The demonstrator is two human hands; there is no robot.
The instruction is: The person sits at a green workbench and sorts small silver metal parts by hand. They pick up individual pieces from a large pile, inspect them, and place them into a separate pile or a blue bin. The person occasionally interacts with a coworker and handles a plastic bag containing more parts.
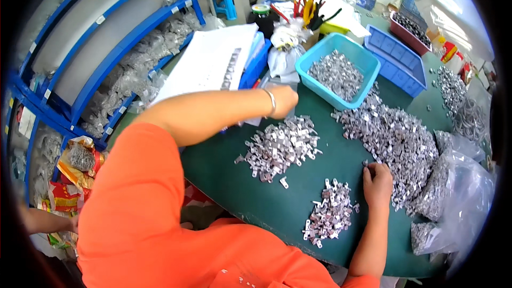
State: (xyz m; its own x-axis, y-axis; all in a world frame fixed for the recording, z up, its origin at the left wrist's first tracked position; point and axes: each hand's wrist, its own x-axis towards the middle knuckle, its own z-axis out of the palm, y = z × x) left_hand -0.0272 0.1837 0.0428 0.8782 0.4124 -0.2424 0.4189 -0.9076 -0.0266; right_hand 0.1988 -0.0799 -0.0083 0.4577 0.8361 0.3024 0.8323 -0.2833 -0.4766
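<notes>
My left hand (284, 101), with a silver bangle at the wrist, is closed beside a clear plastic bag (277, 81) near the far side of a loose heap of small metal clips (281, 148). Its fingertips are hidden, so what it grips does not show. Lower right, my right hand (377, 179) pinches a small metal clip (365, 163) at the edge of a large spread of similar clips (401, 140). Between that hand and the table's front edge lies a smaller pile of clips (329, 212).
A turquoise basin (371, 82) of metal parts stands beyond the heaps, next to a blue tray (397, 63). Papers (205, 58) lie far left. Clear bags (464, 192) sit at the right. Blue shelving (80, 96) fills the left, where another person's arm (48, 221) shows.
</notes>
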